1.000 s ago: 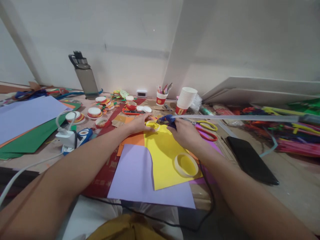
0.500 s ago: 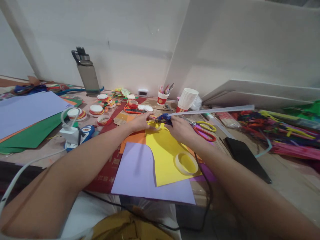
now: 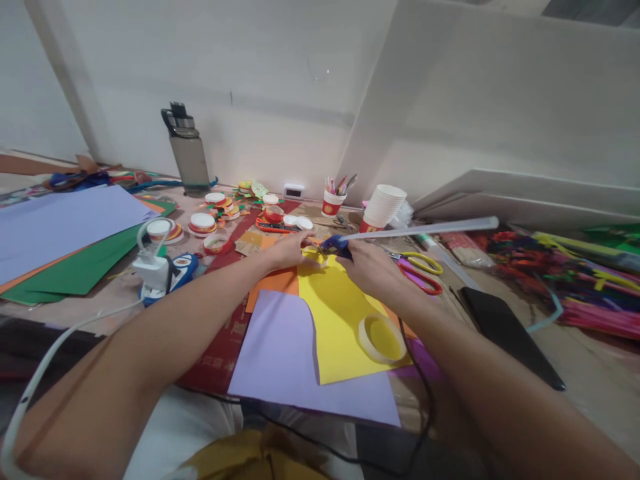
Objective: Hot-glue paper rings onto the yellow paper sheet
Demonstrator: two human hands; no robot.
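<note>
My right hand (image 3: 369, 265) is closed around a blue glue gun (image 3: 336, 245), from whose back a long translucent glue stick (image 3: 425, 229) sticks out to the right. The gun's nozzle points left, toward a small yellow piece (image 3: 313, 255) that my left hand (image 3: 295, 250) pinches. Fine detail between the fingers is too small to make out. Below both hands lies a yellow sheet (image 3: 340, 320) with a tape-like ring (image 3: 383, 339) on it, overlapping a lilac sheet (image 3: 277, 353) and orange paper.
Red-and-yellow scissors (image 3: 420, 270) and a black phone (image 3: 505, 333) lie to the right. Stacked paper cups (image 3: 384, 205), a pen cup (image 3: 332, 202) and a bottle (image 3: 190, 157) stand behind. A power strip (image 3: 173, 277) is on the left, its white cable crossing near my left arm.
The whole view has shifted slightly, so the table's objects appear a little lower and further right. Both hands keep their hold, with the glue stick tilted slightly lower at its far end.
</note>
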